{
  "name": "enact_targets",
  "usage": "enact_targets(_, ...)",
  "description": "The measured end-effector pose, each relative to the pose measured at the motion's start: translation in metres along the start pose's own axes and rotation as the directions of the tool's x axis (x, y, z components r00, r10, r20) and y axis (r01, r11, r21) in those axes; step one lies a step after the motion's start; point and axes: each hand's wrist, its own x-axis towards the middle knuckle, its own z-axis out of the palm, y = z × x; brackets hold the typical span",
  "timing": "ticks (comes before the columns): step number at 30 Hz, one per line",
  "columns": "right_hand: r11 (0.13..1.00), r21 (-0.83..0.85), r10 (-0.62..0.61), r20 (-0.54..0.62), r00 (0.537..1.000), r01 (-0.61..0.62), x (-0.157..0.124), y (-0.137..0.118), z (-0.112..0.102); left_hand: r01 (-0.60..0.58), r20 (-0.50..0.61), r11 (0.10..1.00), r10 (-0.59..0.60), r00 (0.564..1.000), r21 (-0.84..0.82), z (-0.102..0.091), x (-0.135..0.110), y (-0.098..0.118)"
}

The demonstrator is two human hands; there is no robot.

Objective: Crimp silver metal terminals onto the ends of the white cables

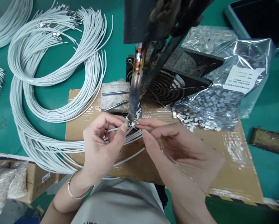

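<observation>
My left hand [104, 137] is closed in a pinch on the end of a white cable [112, 129], right under the tip of a mounted soldering iron [136, 77]. Small shiny metal pieces [133, 123] show at the tip, partly covered by the fingers. From the right side my right hand [177, 149] pinches a thin solder wire [183, 171], whose tail runs back across the palm toward the wrist. Its fingertips come close to the iron tip and the metal pieces. Loose white cables [134, 137] lie beneath both hands.
Coiled bundles of white cables [18, 65] lie at the left. Behind the iron stands a black fan [167, 87]; a wrapped block [116, 101] carries two metal rods. At right, a plastic bag [225, 99] spills small metal parts onto cardboard [223, 168].
</observation>
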Motion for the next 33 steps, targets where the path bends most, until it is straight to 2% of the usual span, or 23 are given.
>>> enact_targets(3, 0.999, 0.016, -0.036, 0.043, 0.998, 0.035, 0.0010, 0.0030, -0.0017, -0.006, 0.006, 1.000, 0.006, 1.000, -0.005, -0.0001, 0.0006, -0.0012)
enact_targets(9, 1.000, 0.026, 0.002, -0.006, 1.000, -0.001, 0.0019, 0.0004, 0.0020, -0.032, 0.022, 0.999, 0.033, 0.999, -0.017, -0.0007, 0.0002, -0.0048)
enact_targets(23, 0.999, 0.014, -0.053, 0.041, 0.998, 0.052, 0.0002, 0.0066, -0.0025, -0.036, 0.032, 0.999, 0.037, 0.999, -0.036, -0.0022, 0.0000, -0.0077)
enact_targets(33, 0.999, 0.034, -0.007, -0.011, 1.000, 0.008, 0.0007, 0.0025, 0.0019, -0.019, 0.038, 0.999, 0.020, 0.999, -0.036, -0.0030, 0.0000, -0.0069)
